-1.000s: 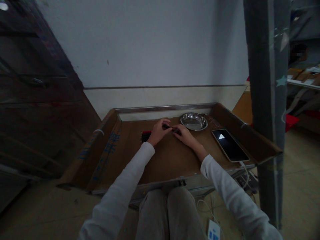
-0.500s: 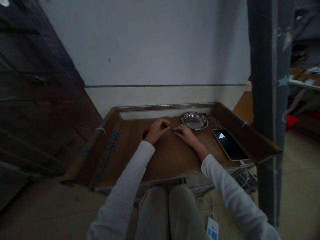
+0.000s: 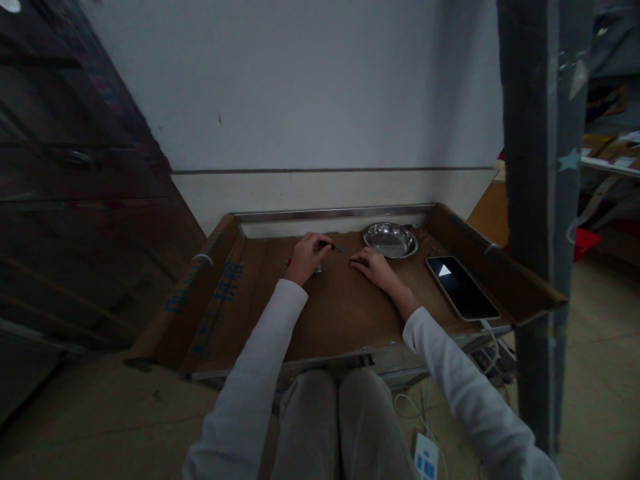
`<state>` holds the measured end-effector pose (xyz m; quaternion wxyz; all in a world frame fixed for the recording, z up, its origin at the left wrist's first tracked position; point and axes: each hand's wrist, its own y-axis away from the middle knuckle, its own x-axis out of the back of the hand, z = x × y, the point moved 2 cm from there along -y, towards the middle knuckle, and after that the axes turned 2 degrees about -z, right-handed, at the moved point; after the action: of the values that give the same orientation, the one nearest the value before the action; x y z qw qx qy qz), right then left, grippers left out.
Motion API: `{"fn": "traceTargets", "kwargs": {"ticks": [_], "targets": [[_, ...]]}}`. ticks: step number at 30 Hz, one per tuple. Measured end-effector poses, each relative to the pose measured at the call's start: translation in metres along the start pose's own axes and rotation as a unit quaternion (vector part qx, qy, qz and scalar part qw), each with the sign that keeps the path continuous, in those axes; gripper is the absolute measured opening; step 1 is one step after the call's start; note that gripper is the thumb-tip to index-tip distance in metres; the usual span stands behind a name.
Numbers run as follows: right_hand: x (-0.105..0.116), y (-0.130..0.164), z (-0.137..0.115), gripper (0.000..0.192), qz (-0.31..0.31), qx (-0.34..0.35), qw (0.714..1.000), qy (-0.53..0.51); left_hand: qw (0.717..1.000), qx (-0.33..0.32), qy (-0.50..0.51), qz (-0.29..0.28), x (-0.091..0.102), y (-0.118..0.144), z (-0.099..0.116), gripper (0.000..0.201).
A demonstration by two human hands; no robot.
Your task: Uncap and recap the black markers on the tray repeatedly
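My left hand [image 3: 306, 257] is closed around a small dark stick-like part [image 3: 334, 247] whose tip pokes out to the right, a little above the brown cardboard work surface [image 3: 340, 313]. My right hand [image 3: 374, 267] rests low on the cardboard just to the right, fingers curled over something small and dark that I cannot make out. The two hands are a short gap apart. A small red and dark item [image 3: 289, 263] lies partly hidden behind my left hand. A round steel dish [image 3: 391, 240] stands just beyond my right hand.
A phone [image 3: 462, 287] with a lit screen lies at the right of the cardboard, its cable hanging off the front. Raised cardboard flaps [image 3: 200, 287] line both sides. A dark cabinet stands at left, a grey post [image 3: 543, 220] at right. My knees sit below the front edge.
My hands, which were touching around the small part, have drawn apart. The left hand lifted slightly toward the left with the dark part; the right stayed low on the cardboard.
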<state>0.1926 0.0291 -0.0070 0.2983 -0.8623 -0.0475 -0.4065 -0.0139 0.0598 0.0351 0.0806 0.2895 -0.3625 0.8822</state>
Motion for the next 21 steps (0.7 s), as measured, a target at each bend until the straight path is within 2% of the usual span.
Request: {"fn": "traceTargets", "kwargs": {"ticks": [7, 10, 14, 21], "targets": [[0.002, 0.001, -0.011, 0.022, 0.041, 0.013, 0.999, 0.016, 0.994, -0.007, -0.09, -0.064, -0.012, 0.005, 0.007, 0.015], [-0.001, 0.001, -0.016, 0.023, 0.022, 0.027, 0.999, 0.007, 0.981, -0.009, -0.17, -0.09, -0.021, 0.009, 0.011, 0.014], [-0.005, 0.0, -0.017, 0.035, -0.009, 0.052, 0.999, -0.009, 0.962, -0.008, -0.251, -0.11, -0.029, 0.011, 0.013, 0.012], [-0.001, 0.002, -0.015, 0.017, 0.002, 0.043, 0.999, 0.033, 0.961, -0.037, -0.258, -0.095, -0.028, 0.013, 0.019, 0.017]]}}
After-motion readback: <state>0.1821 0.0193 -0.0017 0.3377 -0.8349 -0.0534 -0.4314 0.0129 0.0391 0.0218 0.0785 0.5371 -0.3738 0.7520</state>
